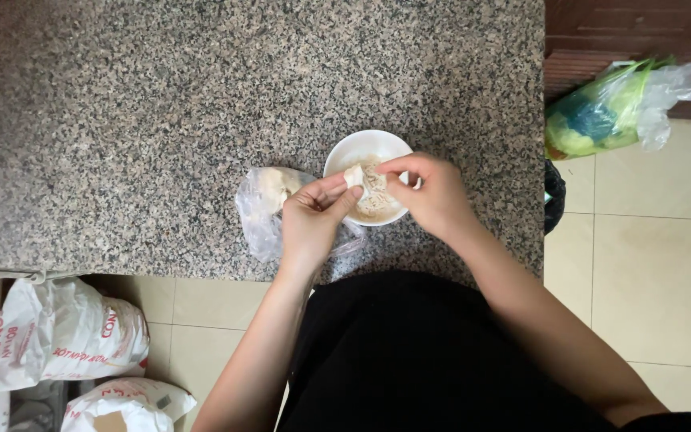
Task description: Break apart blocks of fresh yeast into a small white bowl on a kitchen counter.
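The left hand (313,220) and right hand (433,194) pinch a small pale chunk (354,175) together, right above the white bowl (345,152) of shredded bits. It looks soft, light and crumbly, best held gently by its ends.

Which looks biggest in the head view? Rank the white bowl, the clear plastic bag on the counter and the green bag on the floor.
1. Green bag, though it lies farther from the camera.
2. Clear plastic bag, partly hidden by the left hand.
3. White bowl, close to it in size.

White printed sacks (57,336) sit on the tiled floor; a green plastic bag (617,108) lies beyond the counter.
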